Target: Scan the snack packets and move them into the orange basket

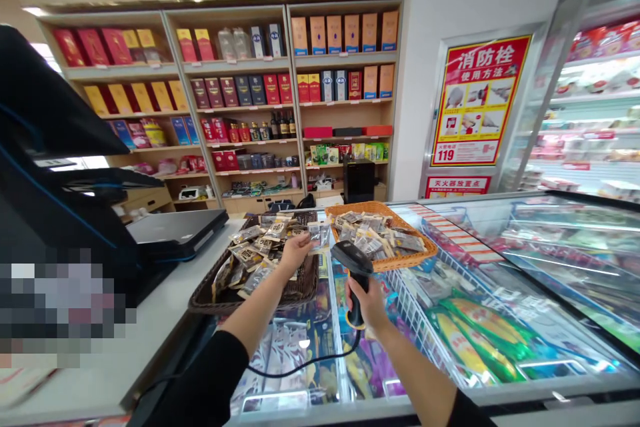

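Pinching a small, see-through packet (320, 234) by its edge between thumb and fingers, the left hand (296, 255) reaches forward over the right side of a dark brown woven basket (240, 308). That basket spreads below and to the left of this hand, heaped with small wrapped packets (260, 244), many with cream-coloured labels. Just right of the left hand, and a little nearer, the right hand (369, 300) is wrapped around the handle of a black handheld scanner (354, 259), fingers curled closed. The scanner's head rises above the right hand, near the held packet; whether they touch, I cannot tell. A black cable (310, 366) runs from the bottom of the handle, passing below both hands to the left. Beyond the right hand sits an orange woven basket (410, 261), also filled with small packets. Under both hands stretches a glass-topped freezer, with green packages (480, 335) showing to the right of the right hand. Well left of the left hand, a flat dark device (183, 233) stands on a pale counter (117, 360). Far beyond both hands, shelves (230, 67) hold rows of boxes and bottles.
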Motion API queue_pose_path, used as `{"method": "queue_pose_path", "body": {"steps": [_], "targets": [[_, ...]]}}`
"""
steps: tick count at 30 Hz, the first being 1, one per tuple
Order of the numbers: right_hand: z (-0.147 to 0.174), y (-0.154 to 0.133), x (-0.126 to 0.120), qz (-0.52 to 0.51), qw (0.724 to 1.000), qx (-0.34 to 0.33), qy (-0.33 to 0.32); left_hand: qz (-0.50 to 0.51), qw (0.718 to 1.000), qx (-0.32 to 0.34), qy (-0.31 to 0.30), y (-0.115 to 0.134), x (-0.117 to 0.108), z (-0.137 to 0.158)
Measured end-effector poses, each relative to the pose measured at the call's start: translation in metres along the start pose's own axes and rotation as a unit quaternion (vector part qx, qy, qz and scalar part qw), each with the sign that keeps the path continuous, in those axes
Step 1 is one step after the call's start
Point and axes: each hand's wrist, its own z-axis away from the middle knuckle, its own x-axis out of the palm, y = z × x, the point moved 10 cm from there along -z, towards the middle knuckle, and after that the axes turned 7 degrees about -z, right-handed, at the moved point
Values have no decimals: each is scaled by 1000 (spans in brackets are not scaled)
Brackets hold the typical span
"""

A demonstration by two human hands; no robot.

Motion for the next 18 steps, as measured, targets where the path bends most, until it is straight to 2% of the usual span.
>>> {"method": "queue_pose_path", "body": {"steps": [3,6,10,15,18], "targets": [[4,-1,12,11,999,-4,-40,-51,998,26,-17,11,7,6],[4,-3,11,19,999,-13,-35,-142,989,43,-12,22,12,13],[3,-2,9,37,999,-21,-32,-263,962,64,20,36,12,18],[2,4,6,17,1000,-8,-17,-294,953,62,43,40,7,20],[1,4,7,23,999,-16,-31,-288,954,67,47,40,6,20]]}}
